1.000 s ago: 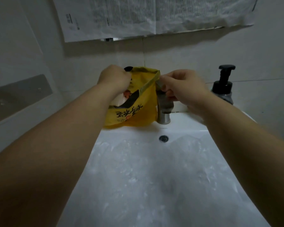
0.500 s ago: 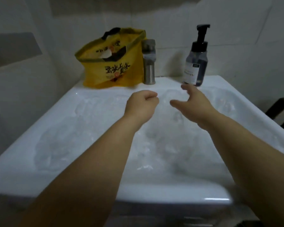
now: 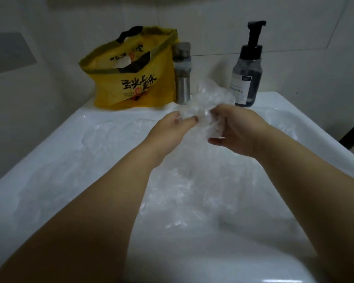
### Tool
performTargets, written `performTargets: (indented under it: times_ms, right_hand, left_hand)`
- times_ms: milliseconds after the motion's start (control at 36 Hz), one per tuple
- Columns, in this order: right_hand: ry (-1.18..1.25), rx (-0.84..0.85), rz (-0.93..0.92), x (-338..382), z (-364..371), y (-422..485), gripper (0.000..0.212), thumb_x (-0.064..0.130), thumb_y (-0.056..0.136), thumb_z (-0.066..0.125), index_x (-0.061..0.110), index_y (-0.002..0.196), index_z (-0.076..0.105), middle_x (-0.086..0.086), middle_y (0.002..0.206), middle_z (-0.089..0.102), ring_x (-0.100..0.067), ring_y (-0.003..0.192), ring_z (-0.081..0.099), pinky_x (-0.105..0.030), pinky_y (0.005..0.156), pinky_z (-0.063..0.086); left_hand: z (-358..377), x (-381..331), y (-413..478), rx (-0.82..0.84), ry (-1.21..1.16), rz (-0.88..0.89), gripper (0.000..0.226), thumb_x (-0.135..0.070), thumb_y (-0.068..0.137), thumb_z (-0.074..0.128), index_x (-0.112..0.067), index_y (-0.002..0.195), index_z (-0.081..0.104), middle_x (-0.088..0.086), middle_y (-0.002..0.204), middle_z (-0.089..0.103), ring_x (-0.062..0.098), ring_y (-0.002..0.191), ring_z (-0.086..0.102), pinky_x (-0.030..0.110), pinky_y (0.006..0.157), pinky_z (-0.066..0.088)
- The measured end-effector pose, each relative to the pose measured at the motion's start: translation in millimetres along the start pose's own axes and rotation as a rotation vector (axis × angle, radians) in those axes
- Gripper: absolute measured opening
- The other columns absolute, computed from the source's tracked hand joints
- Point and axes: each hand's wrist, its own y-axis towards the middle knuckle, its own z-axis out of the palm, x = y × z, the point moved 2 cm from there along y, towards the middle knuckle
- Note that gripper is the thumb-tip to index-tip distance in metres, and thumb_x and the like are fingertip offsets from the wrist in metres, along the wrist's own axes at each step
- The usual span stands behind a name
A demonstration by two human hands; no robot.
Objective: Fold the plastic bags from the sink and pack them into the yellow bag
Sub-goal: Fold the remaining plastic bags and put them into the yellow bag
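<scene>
— Nearest you, both bare forearms reach out over the front rim of the white sink point(image 3: 39, 160).

— Under them, the basin holds loose clear plastic bags point(image 3: 182, 190), crumpled and spread across most of the bowl. They blur into the white, so you cannot count them.

— Further out, your two grips meet above the back half of the basin. Your left grip point(image 3: 172, 127) lies palm up, fingers curled and pinching the near edge of a crumpled clear bag point(image 3: 211, 99).

— Your right grip point(image 3: 239, 127) has its fingers curled round the same bag from the other side, with the thumb sticking out below. So both grips are clamped on that one bag, which is lifted clear of the ones in the bowl.

— Behind the lifted bag, a steel faucet point(image 3: 183, 78) stands upright on the back ledge.

— Just left of it, touching or nearly so, the yellow bag point(image 3: 135, 78) stands open-mouthed on the same ledge, black lettering on its front and a dark handle at its top.

— Right of the faucet, apart from it, you have a dark pump bottle point(image 3: 246, 78), also upright.

— Behind everything is a pale tiled wall point(image 3: 213, 23), with a grey panel point(image 3: 8, 52) on the left side.
</scene>
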Motion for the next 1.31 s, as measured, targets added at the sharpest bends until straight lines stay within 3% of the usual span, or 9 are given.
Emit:
performTargets:
  times_ms: [111, 250, 417, 556, 694, 861, 1000, 1194, 1306]
  right_hand:
    - [0.220, 0.186, 0.005, 8.1, 7.6, -9.2, 0.032, 0.022, 0.094, 0.038, 0.011, 0.114, 0.061, -0.009, 0.108, 0.072, -0.028, 0.098, 0.069, -0.045, 0.085, 0.052]
    - [0.222, 0.239, 0.054, 5.0, 10.6, -11.6, 0.034, 0.026, 0.098, 0.036, 0.014, 0.114, 0.062, -0.006, 0.106, 0.073, -0.026, 0.098, 0.069, -0.042, 0.090, 0.052]
    - [-0.226, 0.052, 0.141, -9.9, 4.3, -7.0, 0.018, 0.007, 0.093, 0.042, 0.010, 0.082, 0.055, -0.003, 0.060, 0.051, -0.015, 0.051, 0.044, -0.022, 0.047, 0.033]
    - [-0.070, -0.184, 0.227, -6.1, -7.1, -2.5, 0.009, 0.016, 0.094, 0.058, 0.008, 0.088, 0.059, -0.003, 0.066, 0.050, -0.007, 0.048, 0.039, -0.013, 0.032, 0.029]
    - [0.237, -0.083, 0.073, 4.2, -2.3, -4.0, 0.017, -0.006, 0.092, 0.051, 0.007, 0.085, 0.060, -0.008, 0.074, 0.069, -0.011, 0.060, 0.065, -0.019, 0.055, 0.057]
    - [0.124, 0.284, -0.075, 0.8, 16.8, -10.2, 0.031, -0.008, 0.086, 0.049, 0.003, 0.113, 0.058, -0.014, 0.113, 0.067, -0.028, 0.104, 0.065, -0.035, 0.099, 0.049]
    - [-0.025, 0.111, -0.173, -7.6, 18.2, -6.6, 0.035, -0.006, 0.089, 0.055, 0.002, 0.123, 0.055, -0.016, 0.117, 0.066, -0.029, 0.107, 0.065, -0.036, 0.093, 0.053]
    - [0.437, -0.132, -0.110, 5.2, -3.8, 0.5, 0.022, 0.012, 0.095, 0.056, 0.007, 0.116, 0.056, -0.013, 0.109, 0.069, -0.026, 0.095, 0.070, -0.037, 0.082, 0.058]
    - [0.502, -0.194, -0.073, 6.7, -11.1, 1.4, 0.025, 0.024, 0.093, 0.060, 0.011, 0.114, 0.059, -0.006, 0.103, 0.072, -0.020, 0.088, 0.071, -0.033, 0.076, 0.058]
  left_hand:
    - [-2.2, -6.7, -1.3, 0.067, -0.173, -0.030, 0.045, -0.055, 0.087, 0.061, -0.031, 0.124, 0.058, -0.011, 0.118, 0.065, 0.014, 0.113, 0.059, 0.042, 0.102, 0.043]
    - [-5.7, -12.0, -1.6, 0.048, -0.386, -0.022, 0.062, -0.060, 0.071, 0.065, -0.028, 0.123, 0.061, -0.004, 0.117, 0.069, 0.021, 0.110, 0.065, 0.043, 0.095, 0.050]
    - [-26.1, -4.1, 6.1, -0.080, -0.432, -0.014, 0.089, -0.014, 0.049, 0.080, -0.011, 0.133, 0.052, 0.014, 0.128, 0.060, 0.032, 0.109, 0.064, 0.048, 0.094, 0.053]
    - [-25.5, -8.9, 4.4, 0.056, -0.433, -0.019, 0.033, 0.000, 0.084, 0.064, -0.003, 0.117, 0.062, 0.015, 0.102, 0.071, 0.028, 0.091, 0.071, 0.036, 0.074, 0.059]
    - [-17.5, -5.4, 2.3, 0.094, -0.266, -0.021, 0.040, -0.021, 0.081, 0.076, -0.011, 0.118, 0.065, 0.008, 0.102, 0.074, 0.023, 0.092, 0.072, 0.040, 0.084, 0.058]
    - [-16.9, -3.5, 5.3, 0.018, -0.207, 0.011, 0.040, -0.028, 0.078, 0.077, -0.015, 0.115, 0.067, 0.004, 0.099, 0.075, 0.022, 0.093, 0.072, 0.039, 0.086, 0.056]
    - [-14.8, -6.2, 2.9, 0.076, -0.276, -0.015, 0.058, -0.030, 0.076, 0.078, -0.009, 0.127, 0.059, 0.009, 0.109, 0.072, 0.025, 0.098, 0.071, 0.045, 0.093, 0.054]
    - [-16.8, -12.3, 1.0, 0.070, -0.310, -0.003, 0.036, -0.035, 0.078, 0.077, -0.014, 0.107, 0.070, 0.007, 0.102, 0.074, 0.027, 0.098, 0.070, 0.048, 0.098, 0.051]
    - [-20.2, -13.4, -0.3, 0.103, -0.289, -0.018, 0.010, -0.027, 0.086, 0.068, -0.017, 0.088, 0.069, -0.006, 0.069, 0.068, 0.009, 0.062, 0.064, 0.022, 0.063, 0.054]
